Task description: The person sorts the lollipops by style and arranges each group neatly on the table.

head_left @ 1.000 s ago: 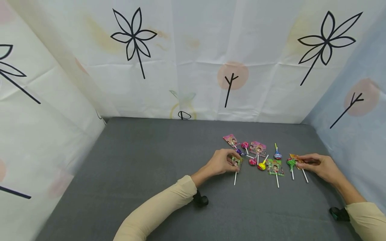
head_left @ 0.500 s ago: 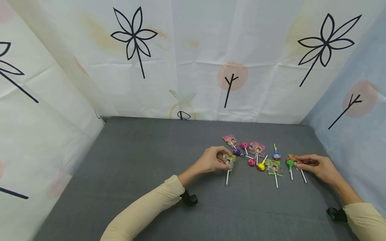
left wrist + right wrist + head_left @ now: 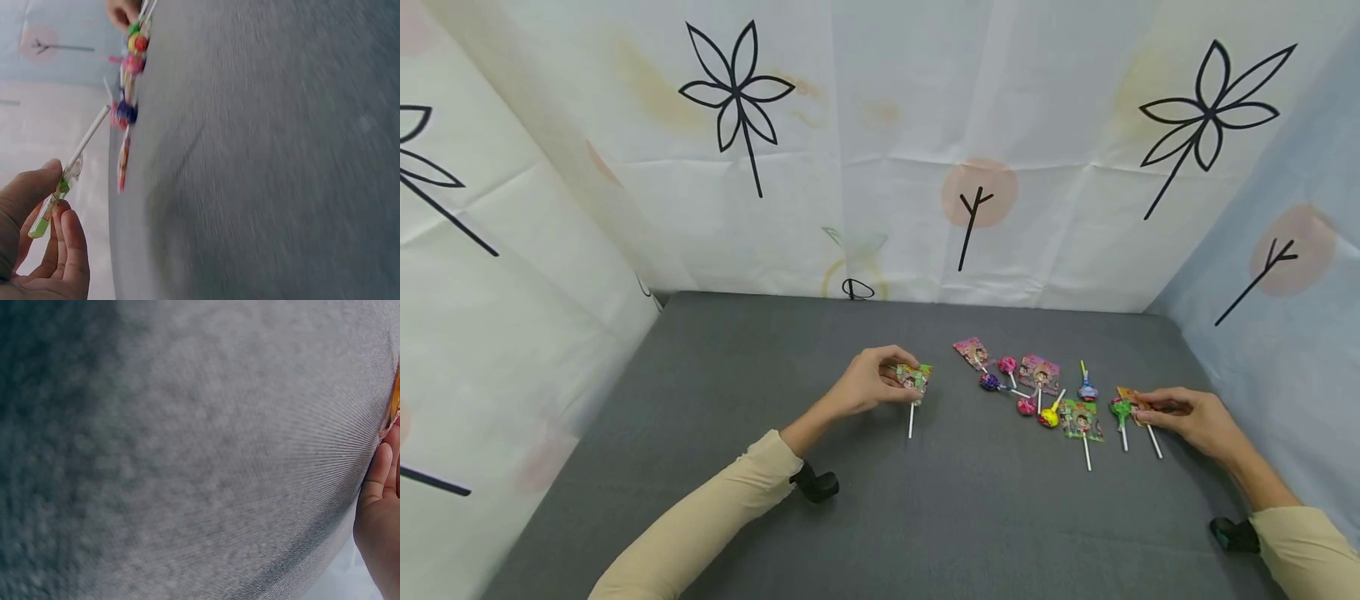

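My left hand (image 3: 865, 383) pinches a lollipop in a flat green printed wrapper (image 3: 914, 379) between thumb and fingers, its white stick pointing down. In the left wrist view the same lollipop (image 3: 57, 187) is seen edge-on, above the grey cloth, with its stick tilted up. At the right my right hand (image 3: 1198, 417) pinches the edge of an orange-wrapped lollipop (image 3: 1138, 407) lying on the cloth. A green round lollipop (image 3: 1121, 408) lies right beside it. In the right wrist view only the thumb side of the hand and a strip of orange wrapper (image 3: 395, 400) show.
Between the hands lie several lollipops: a flat green-wrapped one (image 3: 1081, 418), a yellow one (image 3: 1049, 416), a blue one (image 3: 1087, 389), a purple one (image 3: 990, 381) and pink ones, such as a flat pink-wrapped one (image 3: 1039, 372). A printed white curtain (image 3: 887, 208) stands behind the grey table (image 3: 760, 358).
My left hand has carried the green-wrapped lollipop leftward, away from the other lollipops. The right hand has stayed at the orange-wrapped lollipop.
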Demonstrator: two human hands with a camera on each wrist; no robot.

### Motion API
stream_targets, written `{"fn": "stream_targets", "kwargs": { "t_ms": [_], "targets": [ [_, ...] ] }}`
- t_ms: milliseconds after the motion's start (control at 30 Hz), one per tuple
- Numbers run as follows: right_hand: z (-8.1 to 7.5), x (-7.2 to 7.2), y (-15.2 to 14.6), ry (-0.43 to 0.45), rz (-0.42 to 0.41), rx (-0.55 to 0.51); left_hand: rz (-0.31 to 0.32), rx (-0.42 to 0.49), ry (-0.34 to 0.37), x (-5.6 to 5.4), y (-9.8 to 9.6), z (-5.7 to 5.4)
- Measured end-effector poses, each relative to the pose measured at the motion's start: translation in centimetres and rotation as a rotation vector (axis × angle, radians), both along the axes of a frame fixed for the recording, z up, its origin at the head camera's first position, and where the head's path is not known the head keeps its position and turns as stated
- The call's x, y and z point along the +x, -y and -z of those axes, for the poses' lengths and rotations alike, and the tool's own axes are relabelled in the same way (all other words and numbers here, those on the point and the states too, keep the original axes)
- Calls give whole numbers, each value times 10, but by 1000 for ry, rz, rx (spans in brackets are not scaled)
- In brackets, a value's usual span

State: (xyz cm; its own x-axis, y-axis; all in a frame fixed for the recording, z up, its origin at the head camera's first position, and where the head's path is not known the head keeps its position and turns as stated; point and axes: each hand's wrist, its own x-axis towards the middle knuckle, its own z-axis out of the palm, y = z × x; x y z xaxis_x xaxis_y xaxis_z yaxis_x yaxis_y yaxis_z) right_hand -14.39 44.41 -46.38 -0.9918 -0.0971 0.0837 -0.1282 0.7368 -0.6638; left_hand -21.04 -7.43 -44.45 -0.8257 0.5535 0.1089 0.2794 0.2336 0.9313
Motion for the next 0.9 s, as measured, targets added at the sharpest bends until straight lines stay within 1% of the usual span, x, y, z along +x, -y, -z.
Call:
{"fn": "stream_targets", "kwargs": {
  "t_ms": [133, 300, 433, 633, 800, 900],
  "targets": [
    [0, 1, 0, 6, 4, 16, -36, 13, -1, -6, 19, 0],
    [1, 1, 0, 11, 3, 17, -91, -14, -1, -10, 38, 3],
    [2, 0, -1, 9, 4, 14, -128, -35, -14, -18, 58, 7],
    [2, -2, -3, 1, -7, -4, -147, -60, 6, -31, 94, 11],
    [2, -2, -3, 6, -8, -1, -146, -121, 14, -40, 119, 12],
    [1, -2, -1, 9, -6, 11, -146, -157, 14, -43, 131, 12]
  ]
}}
